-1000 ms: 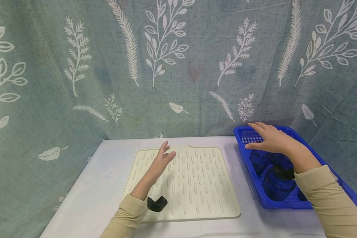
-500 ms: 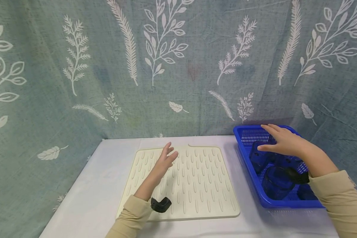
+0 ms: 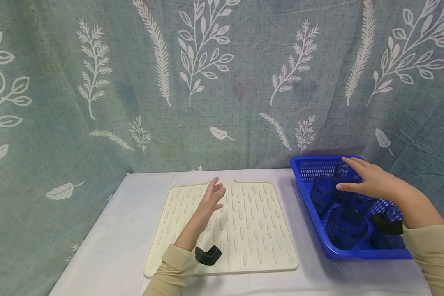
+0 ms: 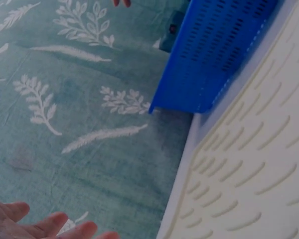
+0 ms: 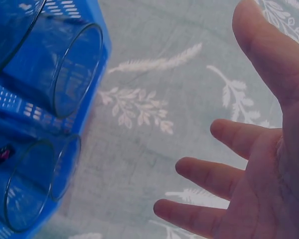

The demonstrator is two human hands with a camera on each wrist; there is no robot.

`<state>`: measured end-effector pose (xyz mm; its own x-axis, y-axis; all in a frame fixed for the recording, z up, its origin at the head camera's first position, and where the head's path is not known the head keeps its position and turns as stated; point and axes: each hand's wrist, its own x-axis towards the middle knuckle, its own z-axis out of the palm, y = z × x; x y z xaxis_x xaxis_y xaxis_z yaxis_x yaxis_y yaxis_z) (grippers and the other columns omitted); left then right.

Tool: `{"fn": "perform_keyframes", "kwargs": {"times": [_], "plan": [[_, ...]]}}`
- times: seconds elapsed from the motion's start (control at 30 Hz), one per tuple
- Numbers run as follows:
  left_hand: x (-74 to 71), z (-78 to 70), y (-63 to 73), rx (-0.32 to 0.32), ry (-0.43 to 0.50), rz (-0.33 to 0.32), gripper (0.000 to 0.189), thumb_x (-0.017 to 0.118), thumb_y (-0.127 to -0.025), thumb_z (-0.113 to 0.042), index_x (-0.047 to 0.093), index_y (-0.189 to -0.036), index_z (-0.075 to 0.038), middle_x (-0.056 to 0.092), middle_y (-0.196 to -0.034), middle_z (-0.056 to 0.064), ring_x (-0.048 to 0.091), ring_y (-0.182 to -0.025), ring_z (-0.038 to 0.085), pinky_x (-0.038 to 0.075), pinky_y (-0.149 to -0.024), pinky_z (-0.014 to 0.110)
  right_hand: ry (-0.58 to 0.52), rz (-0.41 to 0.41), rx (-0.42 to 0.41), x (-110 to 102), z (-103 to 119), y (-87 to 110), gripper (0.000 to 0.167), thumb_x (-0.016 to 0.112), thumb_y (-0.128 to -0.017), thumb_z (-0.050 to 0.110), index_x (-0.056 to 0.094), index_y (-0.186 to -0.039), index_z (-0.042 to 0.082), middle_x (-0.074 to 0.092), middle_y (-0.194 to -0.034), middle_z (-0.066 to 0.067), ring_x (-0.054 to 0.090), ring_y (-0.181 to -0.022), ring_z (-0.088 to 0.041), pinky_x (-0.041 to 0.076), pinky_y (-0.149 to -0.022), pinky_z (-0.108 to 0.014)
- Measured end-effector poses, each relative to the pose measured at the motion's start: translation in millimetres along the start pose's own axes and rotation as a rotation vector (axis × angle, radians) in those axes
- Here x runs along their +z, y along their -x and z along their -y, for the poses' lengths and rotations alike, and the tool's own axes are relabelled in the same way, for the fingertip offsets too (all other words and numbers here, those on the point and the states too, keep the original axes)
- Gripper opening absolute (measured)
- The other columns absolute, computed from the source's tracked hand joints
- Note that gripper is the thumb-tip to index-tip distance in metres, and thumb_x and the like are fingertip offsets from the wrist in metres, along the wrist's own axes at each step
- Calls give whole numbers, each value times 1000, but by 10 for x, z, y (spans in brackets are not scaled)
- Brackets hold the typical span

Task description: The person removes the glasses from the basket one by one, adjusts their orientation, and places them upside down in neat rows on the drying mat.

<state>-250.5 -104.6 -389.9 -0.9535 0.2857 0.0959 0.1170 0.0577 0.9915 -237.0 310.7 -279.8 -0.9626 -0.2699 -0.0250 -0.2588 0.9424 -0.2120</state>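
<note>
The glasses [image 3: 347, 231] stand together inside the blue basket [image 3: 366, 254], at the person's right; blue shows through their walls, so their outlines blur and I cannot count them surely. The right hand [image 3: 370, 179] is over the basket and hides the glass behind it; the black wrist camera [image 3: 386, 225] covers part of another near the front, and the forearm and sleeve [image 3: 434, 248] block the basket's right side. In the right wrist view its fingers are spread, holding nothing, apart from the glasses, the palm cut off by the edge. A small dark mark on one glass is unreadable.

The left hand [image 3: 209, 200], fingers loose and gripping nothing, is over the cream ridged mat [image 3: 259, 230], covering part of it; the left wrist view catches only its fingertips. Behind hangs the leaf-patterned curtain [image 3: 244, 94].
</note>
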Motion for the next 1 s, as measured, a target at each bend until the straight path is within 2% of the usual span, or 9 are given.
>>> {"fn": "perform_keyframes", "kwargs": {"times": [0.5,1.0], "plan": [[161,28,-54,-6,50,44,72,41,-93,-43,4,-148,-16,14,-150,17,24,-135,36,29,-105,53,11,7,26,10,-250,161,92,58,-84,49,14,-142,-9,18,-137,-41,22,-117,-62,23,-87,-74],[318,34,-82,-18,126,92,74,41,-92,-46,4,-148,-15,11,-151,19,24,-134,40,31,-104,51,-19,-5,58,78,-481,281,93,60,-84,46,12,-141,-11,18,-135,-42,21,-117,-62,23,-86,-73]]}}
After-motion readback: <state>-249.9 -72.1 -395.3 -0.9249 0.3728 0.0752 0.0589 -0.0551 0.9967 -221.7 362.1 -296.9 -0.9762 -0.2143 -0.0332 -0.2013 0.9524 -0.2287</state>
